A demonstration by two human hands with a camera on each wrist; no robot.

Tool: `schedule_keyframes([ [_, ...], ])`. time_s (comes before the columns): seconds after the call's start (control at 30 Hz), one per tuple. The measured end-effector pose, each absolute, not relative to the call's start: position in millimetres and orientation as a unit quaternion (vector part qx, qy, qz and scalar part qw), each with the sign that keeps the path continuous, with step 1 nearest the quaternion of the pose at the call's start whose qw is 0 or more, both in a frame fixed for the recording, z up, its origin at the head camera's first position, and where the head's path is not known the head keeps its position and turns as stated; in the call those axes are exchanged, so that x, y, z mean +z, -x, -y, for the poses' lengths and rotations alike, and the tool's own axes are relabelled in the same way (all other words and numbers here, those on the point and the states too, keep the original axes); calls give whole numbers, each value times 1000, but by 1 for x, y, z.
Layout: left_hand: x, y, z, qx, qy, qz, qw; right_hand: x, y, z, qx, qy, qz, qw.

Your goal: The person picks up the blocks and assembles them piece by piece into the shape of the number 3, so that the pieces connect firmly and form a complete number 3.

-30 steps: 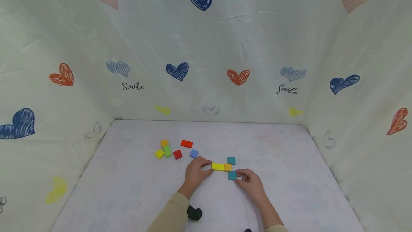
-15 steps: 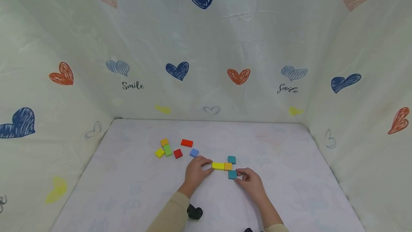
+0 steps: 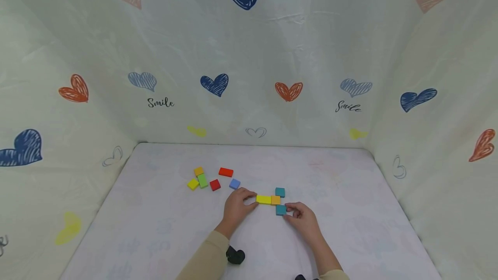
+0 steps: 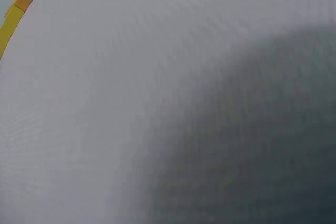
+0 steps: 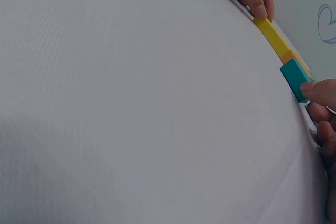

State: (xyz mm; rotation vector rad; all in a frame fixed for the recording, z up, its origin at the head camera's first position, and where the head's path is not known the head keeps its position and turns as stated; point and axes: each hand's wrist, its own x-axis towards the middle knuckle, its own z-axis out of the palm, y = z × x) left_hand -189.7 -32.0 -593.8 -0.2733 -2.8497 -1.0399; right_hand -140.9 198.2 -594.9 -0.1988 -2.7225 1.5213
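Note:
A yellow block (image 3: 263,200) and an orange block (image 3: 275,200) lie end to end on the table. One teal block (image 3: 280,192) sits at the orange block's far side, a second teal block (image 3: 281,210) at its near side. My left hand (image 3: 236,211) pinches the yellow block's left end between thumb and fingertip. With thumb and index finger at its right edge, my right hand (image 3: 304,223) pinches the near teal block. In the right wrist view the right thumb (image 5: 321,92) presses against this teal block. The left wrist view catches the yellow block (image 4: 9,29) only at its corner.
Left of the hands lie a red long block (image 3: 226,172), a dark red block (image 3: 215,185), a blue block (image 3: 234,183), a green block (image 3: 202,180), a yellow small block (image 3: 193,184) and an orange small block (image 3: 199,171). A cloth with hearts (image 3: 249,55) walls the white table (image 3: 155,211).
Both hands and the blocks keep their places. Only the head view has shifted very slightly.

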Motion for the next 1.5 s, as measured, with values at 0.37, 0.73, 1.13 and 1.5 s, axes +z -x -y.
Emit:
schedule_keyframes([
  [0.37, -594, 188, 40, -340, 89, 935, 46, -593, 145, -189, 491, 59, 869, 1],
  [0.73, -584, 181, 60, -416, 71, 907, 2, -579, 151, -183, 515, 53, 856, -16],
  [1.13, -557, 180, 104, -465, 69, 882, -9, -552, 182, -151, 537, -11, 843, -28],
  [1.5, -542, 179, 142, -459, 45, 887, 11, -546, 201, -109, 546, -84, 831, -58],
])
